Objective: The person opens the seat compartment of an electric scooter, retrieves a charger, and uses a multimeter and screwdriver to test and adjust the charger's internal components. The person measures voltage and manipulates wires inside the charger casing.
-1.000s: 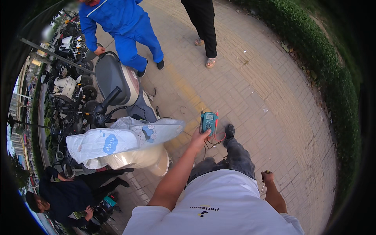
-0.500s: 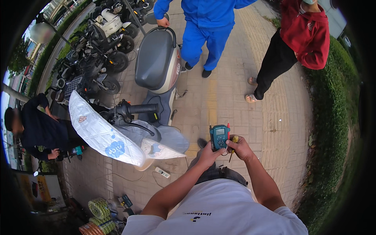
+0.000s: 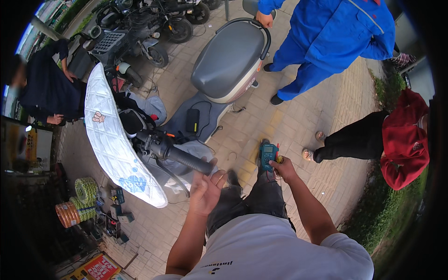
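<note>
The multimeter (image 3: pixel 267 155) juts from my right hand (image 3: pixel 283 169), its lower end clasped; teal, grey-screened. My left hand (image 3: pixel 206 192) seems spread.

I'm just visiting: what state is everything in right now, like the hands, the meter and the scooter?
Left hand: open, beside the handlebar grip; contact unclear.
Right hand: closed around the meter.
Meter: held up, screen too small to read.
Seat: down.
Quilted cover: draped over the scooter's front.
Black box: lying on the footboard.
</note>
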A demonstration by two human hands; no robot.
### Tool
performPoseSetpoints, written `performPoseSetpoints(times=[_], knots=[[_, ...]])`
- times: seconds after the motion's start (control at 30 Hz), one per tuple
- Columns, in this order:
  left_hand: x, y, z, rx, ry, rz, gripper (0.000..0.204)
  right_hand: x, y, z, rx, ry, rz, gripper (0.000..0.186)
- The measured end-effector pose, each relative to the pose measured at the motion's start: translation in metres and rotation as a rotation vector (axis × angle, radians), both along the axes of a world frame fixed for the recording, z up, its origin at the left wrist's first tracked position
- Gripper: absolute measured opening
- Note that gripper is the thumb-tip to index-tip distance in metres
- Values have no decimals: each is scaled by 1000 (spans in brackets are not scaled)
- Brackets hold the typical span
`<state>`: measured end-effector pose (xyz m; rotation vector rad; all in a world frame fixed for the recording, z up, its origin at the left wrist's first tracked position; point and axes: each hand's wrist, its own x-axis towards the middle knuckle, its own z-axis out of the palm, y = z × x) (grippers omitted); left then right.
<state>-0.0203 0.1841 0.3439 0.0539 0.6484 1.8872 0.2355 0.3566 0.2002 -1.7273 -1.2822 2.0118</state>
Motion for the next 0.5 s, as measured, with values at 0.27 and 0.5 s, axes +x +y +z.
performPoseSetpoints(times=[0.27, 0.5], knots=[[-1, -19, 15, -317, 75, 364, 61, -75, 106, -136, 52, -78, 412, 33], [-39, -105, 61, -465, 226, 846, 70, -84, 172, -243, 176, -281, 786, 38]])
